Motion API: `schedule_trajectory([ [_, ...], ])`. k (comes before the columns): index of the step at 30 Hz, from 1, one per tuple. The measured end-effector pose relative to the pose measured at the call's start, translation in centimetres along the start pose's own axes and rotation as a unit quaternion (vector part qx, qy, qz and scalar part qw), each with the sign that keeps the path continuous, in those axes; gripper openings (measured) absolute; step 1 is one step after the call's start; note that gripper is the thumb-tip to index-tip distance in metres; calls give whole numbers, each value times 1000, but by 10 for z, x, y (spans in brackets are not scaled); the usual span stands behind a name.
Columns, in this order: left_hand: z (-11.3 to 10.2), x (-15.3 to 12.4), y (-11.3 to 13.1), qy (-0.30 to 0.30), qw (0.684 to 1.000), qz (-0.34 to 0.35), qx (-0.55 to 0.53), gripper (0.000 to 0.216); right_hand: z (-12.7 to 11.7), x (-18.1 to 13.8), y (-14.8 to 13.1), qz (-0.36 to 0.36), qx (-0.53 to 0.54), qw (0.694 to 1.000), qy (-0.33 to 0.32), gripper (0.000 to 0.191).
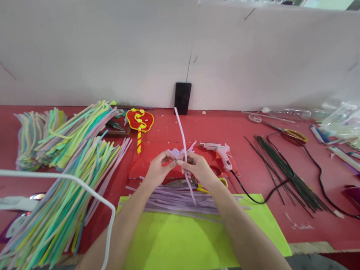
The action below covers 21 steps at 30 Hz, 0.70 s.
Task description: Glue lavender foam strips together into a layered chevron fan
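Near edge: L forearm & R forearm come in, slanting far & inward over a yellow-green sheet. Loose lilac stems lie crosswise on its far part, btwn the forearms; scissors w/ yellow handles just beyond, partly hidden by R wrist. Past those, hands meet approx. centre, wrists angled in, fingertips v. close together. L hand: fingers curled, thumb pressed twd index, pinching a ridged lilac piece that shows just past the fingertips, btwn both hands. R hand: thumb & index nipped on one long lilac stem, which runs near-far w/ both ends sticking out; other fingers tucked, partly hidden. Pink glue gun just R of R hand, on red board; dk green wires further R. Mixed-colour stem pile well L. Far: red-&-yellow ornament to L, blk phone leaning on wht wall.
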State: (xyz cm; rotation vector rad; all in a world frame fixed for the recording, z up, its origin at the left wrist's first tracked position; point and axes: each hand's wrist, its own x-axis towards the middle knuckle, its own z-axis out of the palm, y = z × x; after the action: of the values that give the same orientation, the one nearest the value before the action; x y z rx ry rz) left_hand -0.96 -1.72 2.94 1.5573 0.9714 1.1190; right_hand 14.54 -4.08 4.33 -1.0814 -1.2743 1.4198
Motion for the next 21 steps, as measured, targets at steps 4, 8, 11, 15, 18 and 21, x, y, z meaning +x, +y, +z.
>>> schedule_trajectory([
  [4, 0, 0, -1, 5, 1000, -4, 5, 22, 2, 1, 3, 0, 16, 1000, 14, 29],
  [8, -2, 0, -2, -8, 1000, -1, 7, 20, 3, 1, 2, -3, 29, 999, 30, 27],
  [11, -2, 0, -3, -19, 1000, -2, -7, 19, 4, 0, 0, 4, 35, 999, 34, 27],
  [15, 0, 0, -5, -33, 998, -22, -45, 24, 4, 0, -1, 12, 36, 999, 38, 27],
  [18, 0, 0, -4, -41, 996, -35, -68, 27, 5, 1, 1, 19, 40, 998, 37, 28],
  [21, -2, 1, -1, -36, 997, -35, -62, 28, 5, 1, 3, 27, 46, 998, 36, 30],
])
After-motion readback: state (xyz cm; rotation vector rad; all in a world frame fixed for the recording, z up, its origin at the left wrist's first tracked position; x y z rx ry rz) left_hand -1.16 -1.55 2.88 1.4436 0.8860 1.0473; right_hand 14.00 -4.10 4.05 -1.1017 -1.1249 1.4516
